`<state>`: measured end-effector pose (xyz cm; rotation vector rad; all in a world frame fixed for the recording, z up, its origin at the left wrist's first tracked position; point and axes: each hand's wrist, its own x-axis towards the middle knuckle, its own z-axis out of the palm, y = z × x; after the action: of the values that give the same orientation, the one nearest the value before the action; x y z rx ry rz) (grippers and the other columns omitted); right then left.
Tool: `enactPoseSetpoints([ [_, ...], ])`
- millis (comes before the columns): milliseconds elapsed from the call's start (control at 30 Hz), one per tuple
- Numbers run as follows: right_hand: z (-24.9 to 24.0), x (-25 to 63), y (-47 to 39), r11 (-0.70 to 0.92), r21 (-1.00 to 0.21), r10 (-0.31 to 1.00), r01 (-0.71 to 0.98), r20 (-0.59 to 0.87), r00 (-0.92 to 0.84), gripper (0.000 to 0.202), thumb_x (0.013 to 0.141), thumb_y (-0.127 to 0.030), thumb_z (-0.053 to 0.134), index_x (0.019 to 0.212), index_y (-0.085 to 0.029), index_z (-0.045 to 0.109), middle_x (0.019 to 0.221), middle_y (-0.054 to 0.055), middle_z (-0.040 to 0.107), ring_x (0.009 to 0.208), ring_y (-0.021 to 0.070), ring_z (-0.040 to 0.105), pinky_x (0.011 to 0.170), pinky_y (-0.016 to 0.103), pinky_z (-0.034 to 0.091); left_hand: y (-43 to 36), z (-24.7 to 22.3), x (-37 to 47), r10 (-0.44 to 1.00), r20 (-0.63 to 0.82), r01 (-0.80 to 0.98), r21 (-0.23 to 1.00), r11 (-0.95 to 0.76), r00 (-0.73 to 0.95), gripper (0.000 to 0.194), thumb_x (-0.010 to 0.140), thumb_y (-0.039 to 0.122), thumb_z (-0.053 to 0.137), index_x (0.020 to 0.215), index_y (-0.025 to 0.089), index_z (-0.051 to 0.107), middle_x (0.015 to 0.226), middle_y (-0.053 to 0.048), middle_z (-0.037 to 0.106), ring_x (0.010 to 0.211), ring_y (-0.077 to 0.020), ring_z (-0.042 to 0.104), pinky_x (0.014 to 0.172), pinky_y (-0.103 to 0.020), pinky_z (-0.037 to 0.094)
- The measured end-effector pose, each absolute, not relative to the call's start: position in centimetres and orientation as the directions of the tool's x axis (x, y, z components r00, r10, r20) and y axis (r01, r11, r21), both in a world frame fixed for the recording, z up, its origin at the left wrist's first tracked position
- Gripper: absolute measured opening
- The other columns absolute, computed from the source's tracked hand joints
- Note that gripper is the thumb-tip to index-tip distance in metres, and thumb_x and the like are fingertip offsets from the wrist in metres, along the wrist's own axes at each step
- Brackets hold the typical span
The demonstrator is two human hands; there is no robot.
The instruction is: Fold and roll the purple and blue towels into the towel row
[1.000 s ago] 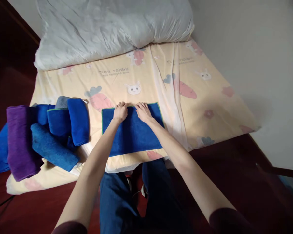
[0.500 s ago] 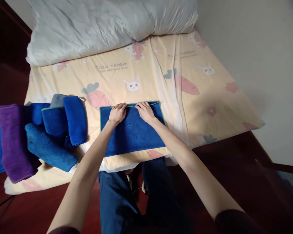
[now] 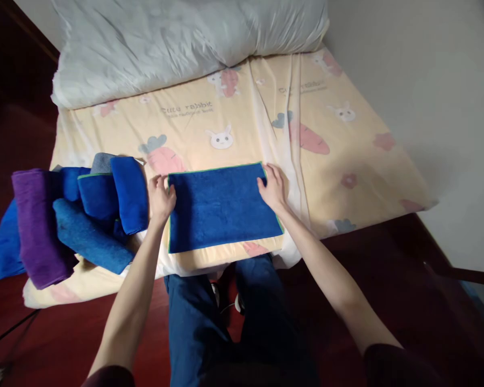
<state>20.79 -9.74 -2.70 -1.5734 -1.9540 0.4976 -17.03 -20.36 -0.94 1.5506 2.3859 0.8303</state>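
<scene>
A blue towel (image 3: 221, 209) with green edging lies flat as a wide rectangle near the bed's front edge. My left hand (image 3: 161, 198) is at its upper left corner, thumb on the towel's edge and fingers apart. At the upper right corner rests my right hand (image 3: 272, 185), its fingers spread along the side edge and the thumb over the cloth. Neither hand has the cloth gripped, as far as the view shows.
Left of the towel lie several rolled or folded cloths, among them a purple one (image 3: 42, 231) and a bright blue one (image 3: 129, 196). A grey-white quilt (image 3: 185, 48) lies across the bed's (image 3: 347, 156) far side. A wall (image 3: 427, 80) borders the right.
My hands have moved apart from the middle of the towel's far edge to its two far corners. The far edge now lies straighter.
</scene>
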Motion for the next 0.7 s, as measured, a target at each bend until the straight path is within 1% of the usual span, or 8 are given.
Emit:
enactPoseSetpoints([
  [67, -3.3, 24.5, -13.7, 0.132, -0.740, 0.989, 0.659, 0.144, -0.036, 0.038, 0.097, -0.034, 0.060, 0.129, -0.016, 0.072, 0.129, 0.018, 0.074, 0.116, 0.0298, 0.073, 0.107, 0.050, 0.061, -26.6, -0.8, -16.0, 0.883, 0.117, 0.760, 0.568, 0.316, -0.454, 0.043, 0.096, 0.035, 0.057, 0.132, 0.015, 0.068, 0.136, -0.020, 0.060, 0.121, -0.0336, 0.068, 0.110, -0.049, 0.056],
  [100, -3.6, 26.4, -15.9, 0.056, -0.790, 0.997, 0.611, 0.074, 0.004, 0.036, 0.095, -0.039, 0.064, 0.120, -0.017, 0.075, 0.116, 0.017, 0.077, 0.102, 0.0287, 0.076, 0.096, 0.048, 0.065, -29.9, -0.9, -15.4, 0.875, 0.083, 0.735, 0.583, 0.346, -0.477, 0.044, 0.096, 0.042, 0.058, 0.128, 0.016, 0.070, 0.130, -0.018, 0.062, 0.108, -0.0308, 0.072, 0.101, -0.046, 0.061],
  [167, -4.2, 29.7, -20.1, -0.076, -0.849, 0.997, 0.523, -0.077, 0.020, 0.035, 0.088, -0.050, 0.071, 0.105, -0.021, 0.078, 0.104, 0.014, 0.080, 0.089, 0.0282, 0.077, 0.085, 0.046, 0.066, -35.7, -1.2, -14.3, 0.863, -0.023, 0.680, 0.605, 0.414, -0.505, 0.046, 0.093, 0.053, 0.061, 0.120, 0.019, 0.074, 0.117, -0.015, 0.068, 0.092, -0.0286, 0.075, 0.092, -0.044, 0.064],
  [267, -4.3, 32.7, -24.2, -0.182, -0.881, 0.977, 0.436, -0.211, -0.020, 0.037, 0.078, -0.059, 0.079, 0.093, -0.025, 0.080, 0.104, 0.013, 0.082, 0.092, 0.0303, 0.078, 0.088, 0.048, 0.065, -40.5, -1.7, -13.4, 0.812, -0.166, 0.530, 0.682, 0.504, -0.559, 0.050, 0.086, 0.061, 0.064, 0.114, 0.022, 0.078, 0.110, -0.012, 0.074, 0.094, -0.0305, 0.076, 0.089, -0.043, 0.065],
  [333, -4.1, 33.1, -24.9, -0.195, -0.889, 0.974, 0.415, -0.227, -0.027, 0.041, 0.077, -0.062, 0.079, 0.094, -0.025, 0.082, 0.106, 0.012, 0.083, 0.094, 0.0301, 0.078, 0.091, 0.048, 0.065, -40.8, -1.8, -13.3, 0.766, -0.251, 0.413, 0.722, 0.555, -0.592, 0.052, 0.082, 0.063, 0.067, 0.113, 0.022, 0.079, 0.104, -0.011, 0.078, 0.097, -0.0317, 0.077, 0.088, -0.042, 0.065],
  [400, -3.7, 32.6, -24.6, -0.190, -0.890, 0.975, 0.414, -0.221, -0.028, 0.044, 0.076, -0.064, 0.080, 0.094, -0.024, 0.083, 0.105, 0.012, 0.083, 0.091, 0.0286, 0.078, 0.089, 0.046, 0.065, -39.8, -1.8, -13.4, 0.725, -0.314, 0.340, 0.723, 0.601, -0.613, 0.052, 0.078, 0.061, 0.072, 0.111, 0.022, 0.080, 0.098, -0.009, 0.080, 0.098, -0.0321, 0.077, 0.089, -0.041, 0.064],
  [567, -3.4, 30.6, -22.8, -0.237, -0.894, 0.964, 0.381, -0.265, -0.024, 0.048, 0.062, -0.059, 0.091, 0.088, -0.020, 0.080, 0.096, 0.014, 0.083, 0.087, 0.0284, 0.079, 0.085, 0.044, 0.065, -37.1, -1.8, -14.3, 0.672, -0.364, 0.271, 0.714, 0.646, -0.645, 0.046, 0.070, 0.052, 0.079, 0.101, 0.018, 0.080, 0.096, -0.010, 0.082, 0.102, -0.0322, 0.078, 0.093, -0.039, 0.061],
  [700, -3.6, 30.4, -22.3, -0.292, -0.913, 0.952, 0.285, -0.306, -0.007, 0.053, 0.053, -0.055, 0.095, 0.086, -0.018, 0.079, 0.090, 0.013, 0.082, 0.085, 0.0258, 0.078, 0.083, 0.041, 0.064, -37.0, -1.8, -14.7, 0.698, -0.376, 0.250, 0.744, 0.619, -0.609, 0.043, 0.064, 0.051, 0.083, 0.091, 0.018, 0.078, 0.088, -0.009, 0.080, 0.092, -0.0300, 0.077, 0.081, -0.035, 0.061],
])
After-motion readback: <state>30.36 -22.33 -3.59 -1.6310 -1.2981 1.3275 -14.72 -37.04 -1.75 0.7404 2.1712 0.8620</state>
